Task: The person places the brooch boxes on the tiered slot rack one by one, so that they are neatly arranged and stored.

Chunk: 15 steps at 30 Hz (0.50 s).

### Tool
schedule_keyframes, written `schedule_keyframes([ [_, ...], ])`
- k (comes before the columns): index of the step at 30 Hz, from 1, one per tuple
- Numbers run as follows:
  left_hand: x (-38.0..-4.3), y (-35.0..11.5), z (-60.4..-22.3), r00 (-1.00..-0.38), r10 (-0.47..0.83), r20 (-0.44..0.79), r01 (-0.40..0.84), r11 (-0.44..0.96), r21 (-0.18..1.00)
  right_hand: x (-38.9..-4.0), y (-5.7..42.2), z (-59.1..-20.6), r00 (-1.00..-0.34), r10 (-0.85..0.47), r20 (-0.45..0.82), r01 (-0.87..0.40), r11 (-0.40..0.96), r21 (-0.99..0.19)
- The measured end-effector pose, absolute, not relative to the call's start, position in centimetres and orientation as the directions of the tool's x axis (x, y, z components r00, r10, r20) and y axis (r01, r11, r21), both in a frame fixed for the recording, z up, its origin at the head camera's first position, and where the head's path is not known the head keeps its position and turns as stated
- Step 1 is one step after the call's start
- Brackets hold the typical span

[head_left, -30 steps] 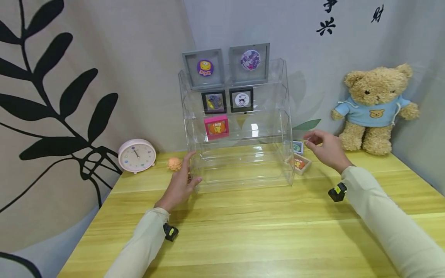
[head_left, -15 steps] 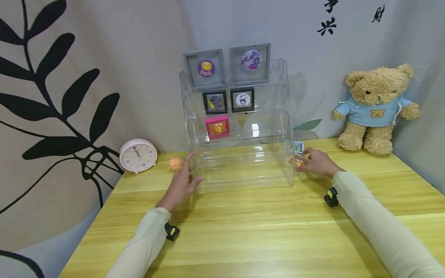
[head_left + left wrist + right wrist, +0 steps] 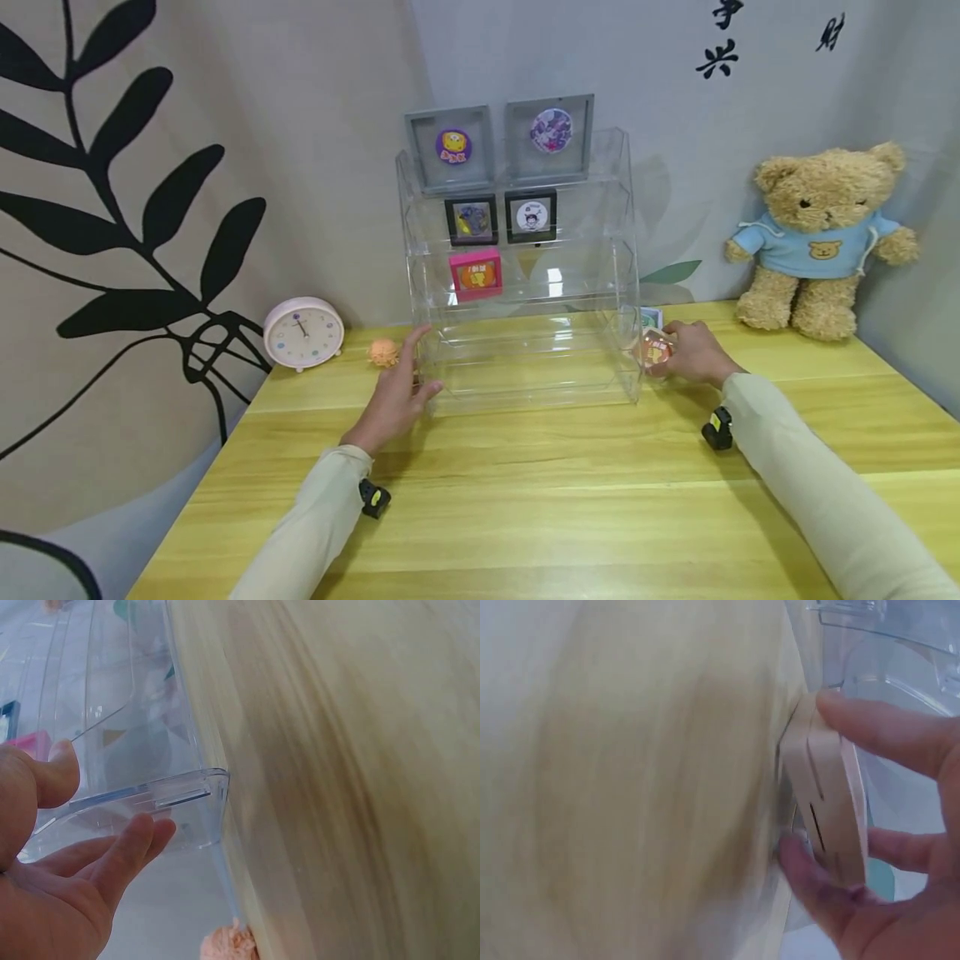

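Observation:
A clear tiered display stand (image 3: 525, 397) stands upright on the wooden table. My left hand (image 3: 390, 404) grips its left side panel, with the thumb and the fingers on opposite faces in the left wrist view. Beside the stand's right side, my right hand (image 3: 699, 357) pinches a small beige picture frame (image 3: 825, 787) with an orange design, held tilted close over the table. Two large grey frames (image 3: 450, 179) lean on the top tier. Two black frames (image 3: 531, 218) occupy the tier beneath, and a pink frame (image 3: 476, 275) with an orange picture sits lower, at the left.
A small light-blue frame (image 3: 652, 316) lies behind my right hand. Left of the stand are a fuzzy orange object (image 3: 383, 352) and a round pink clock (image 3: 303, 333). A teddy bear (image 3: 823, 242) in a blue hoodie stands at the right, against the wall.
My right hand has come down from above the table onto the beige frame, taken hold of it and tilted it up. The left hand has stayed at the stand.

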<state>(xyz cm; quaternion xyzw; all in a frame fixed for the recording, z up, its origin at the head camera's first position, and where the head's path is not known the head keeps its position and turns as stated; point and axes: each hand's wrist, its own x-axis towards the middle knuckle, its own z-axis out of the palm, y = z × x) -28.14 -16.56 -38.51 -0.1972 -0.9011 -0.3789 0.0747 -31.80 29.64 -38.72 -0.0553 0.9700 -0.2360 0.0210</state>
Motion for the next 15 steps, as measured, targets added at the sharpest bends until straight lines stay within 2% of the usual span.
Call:
schedule_keyframes([
  [5,-28.1,-16.5,-38.3,-0.914,0.299,0.276,0.406,0.636,0.656,-31.5,29.9,-38.6,-0.997,-0.076,0.024,-0.078,0.857,-0.51],
  [15,-28.0,-16.5,-38.4,-0.917,0.29,0.275,0.399,0.642,0.655,-30.6,31.2,-38.8,-0.994,-0.08,-0.072,0.013,0.575,-0.818],
])
